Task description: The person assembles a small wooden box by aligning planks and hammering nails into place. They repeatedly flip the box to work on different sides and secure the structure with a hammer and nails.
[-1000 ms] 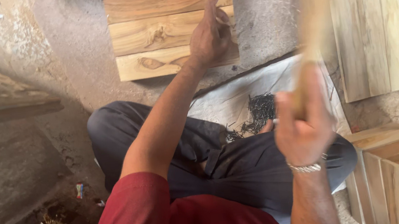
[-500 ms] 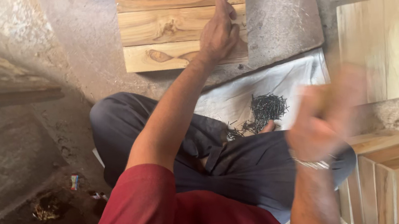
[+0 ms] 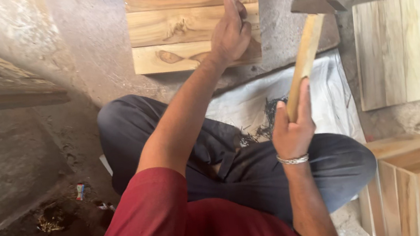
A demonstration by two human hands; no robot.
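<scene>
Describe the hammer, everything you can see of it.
The hammer has a pale, flat-sided wooden handle and a dark metal head at the top end, one side of it tapering to a wedge. It is raised off the ground, tilted a little to the right, with the head above the edge of the grey concrete floor beside the wooden board. The right hand grips the bottom of the handle. Nothing else touches it.

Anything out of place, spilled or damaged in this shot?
Nothing looks damaged. The dark heap of small nails lies loose on the white sheet rather than in a box, and bits of litter sit on the floor at left. The left hand presses the wooden panel; the right hand holds the hammer.
</scene>
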